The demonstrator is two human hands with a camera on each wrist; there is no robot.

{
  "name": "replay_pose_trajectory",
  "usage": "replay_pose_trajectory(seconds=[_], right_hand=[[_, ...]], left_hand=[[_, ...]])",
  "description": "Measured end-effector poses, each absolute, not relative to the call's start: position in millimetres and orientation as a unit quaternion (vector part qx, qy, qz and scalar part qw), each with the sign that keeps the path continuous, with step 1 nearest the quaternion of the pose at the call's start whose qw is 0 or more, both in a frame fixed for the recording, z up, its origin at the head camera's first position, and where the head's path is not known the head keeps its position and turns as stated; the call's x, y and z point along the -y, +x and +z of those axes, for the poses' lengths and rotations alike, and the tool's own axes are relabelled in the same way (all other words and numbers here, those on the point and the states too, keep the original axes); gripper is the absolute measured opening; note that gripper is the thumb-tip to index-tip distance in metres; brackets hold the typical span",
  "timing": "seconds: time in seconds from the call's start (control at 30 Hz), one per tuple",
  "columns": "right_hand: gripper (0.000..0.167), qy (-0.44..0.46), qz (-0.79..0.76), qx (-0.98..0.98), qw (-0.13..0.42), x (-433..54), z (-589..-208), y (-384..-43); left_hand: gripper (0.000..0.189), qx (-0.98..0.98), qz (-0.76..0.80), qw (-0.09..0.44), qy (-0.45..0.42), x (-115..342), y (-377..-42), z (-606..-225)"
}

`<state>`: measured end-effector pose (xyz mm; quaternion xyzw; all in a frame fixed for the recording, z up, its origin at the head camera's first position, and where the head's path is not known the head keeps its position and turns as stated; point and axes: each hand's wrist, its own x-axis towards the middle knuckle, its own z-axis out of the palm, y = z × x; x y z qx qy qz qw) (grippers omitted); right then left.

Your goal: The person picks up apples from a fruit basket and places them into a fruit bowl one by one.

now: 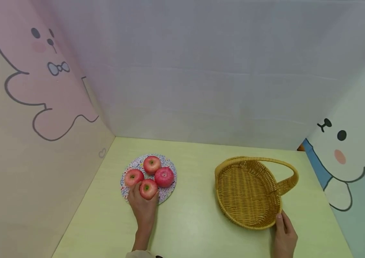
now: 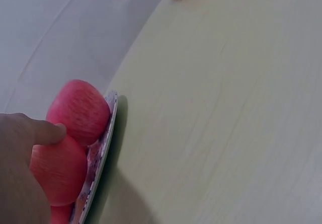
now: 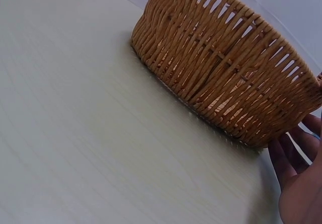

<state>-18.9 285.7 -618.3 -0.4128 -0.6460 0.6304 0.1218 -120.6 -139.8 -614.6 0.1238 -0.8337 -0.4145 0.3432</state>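
My left hand [image 1: 142, 205] grips a red apple [image 1: 148, 188] at the front of a patterned plate [image 1: 167, 195], fingers on its left side and thumb on its right. Several red apples share that plate, among them a darker one [image 1: 164, 177] just behind the held one, one at the back [image 1: 152, 164] and one at the left [image 1: 133, 177]. On the right stands a shallow wicker basket [image 1: 245, 193] with an arched handle [image 1: 266, 159]. At its front right edge my right hand [image 1: 285, 234] holds the rim, thumb on top and fingers against the outer wall [image 3: 221, 68].
Both the plate and the basket stand on a pale yellow-green table [image 1: 195, 215]. A plain whitish wall sheet [image 1: 202, 89] closes off the back, and panels with cartoon animals flank the left [image 1: 50, 82] and right [image 1: 356, 154] sides.
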Motion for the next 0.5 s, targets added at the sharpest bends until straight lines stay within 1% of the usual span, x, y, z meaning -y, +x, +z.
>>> replay_pose_trajectory(seconds=[0.27, 0.5], right_hand=[[0.075, -0.422, 0.625, 0.649, 0.107, -286.0, -618.0, -19.6], [0.076, -0.425, 0.624, 0.649, 0.095, -285.1, -613.2, -21.7]], left_hand=[[0.07, 0.844, -0.418, 0.316, 0.117, 141.5, -119.9, -615.2], [0.072, 0.841, -0.411, 0.336, 0.108, 140.0, -121.9, -616.3]])
